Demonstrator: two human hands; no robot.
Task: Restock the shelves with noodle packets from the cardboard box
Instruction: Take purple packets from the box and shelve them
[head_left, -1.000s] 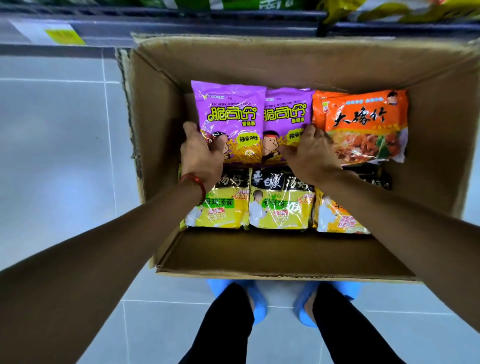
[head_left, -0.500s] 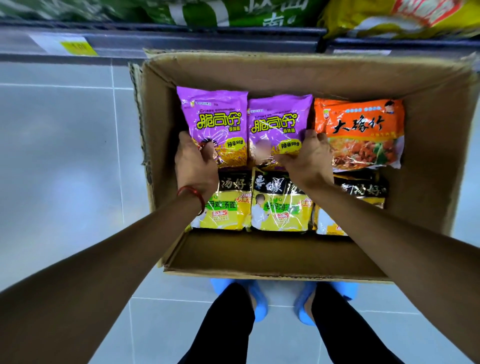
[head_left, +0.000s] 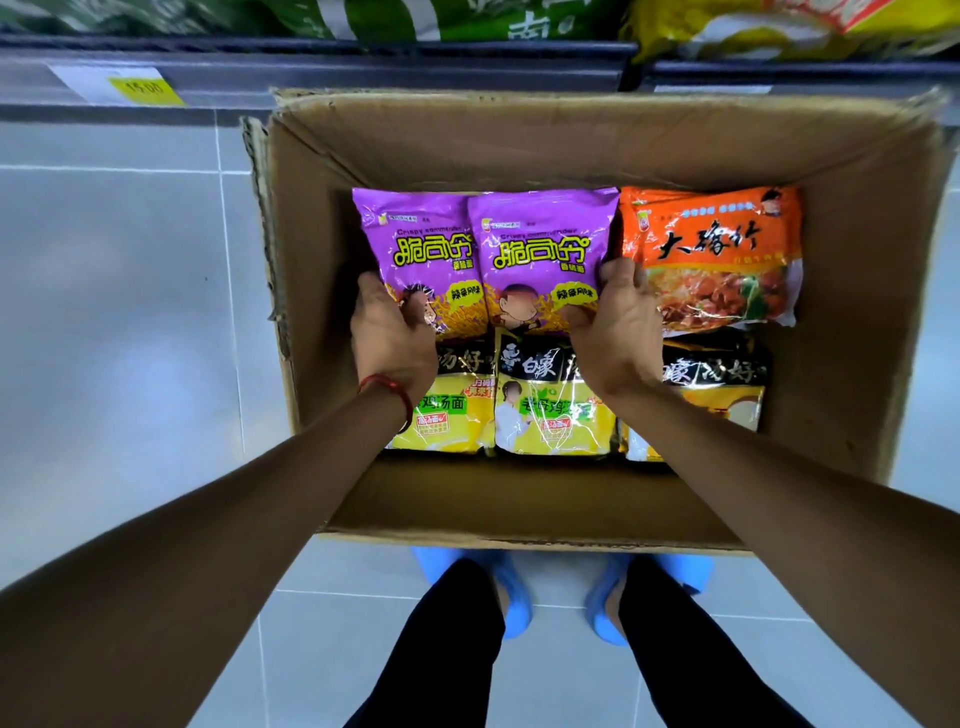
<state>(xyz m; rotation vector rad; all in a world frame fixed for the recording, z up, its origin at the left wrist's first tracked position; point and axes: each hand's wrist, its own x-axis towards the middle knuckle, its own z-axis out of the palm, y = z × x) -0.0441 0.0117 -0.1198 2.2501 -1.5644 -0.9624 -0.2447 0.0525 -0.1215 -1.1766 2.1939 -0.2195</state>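
Blue shoes (head_left: 441, 564) are seen on the grey tiled floor (head_left: 114, 312), just before the cardboard box (head_left: 571, 140). Inside it, beyond the yellow packets (head_left: 545, 415), the left purple packet (head_left: 415, 244) is gripped at its outer edge by the left hand (head_left: 392, 338), and the right purple packet (head_left: 540, 244) by the right hand (head_left: 618, 327). They are pressed closer than half a second ago, the right one overlapping. Their long axes point to the shelf (head_left: 363, 57).
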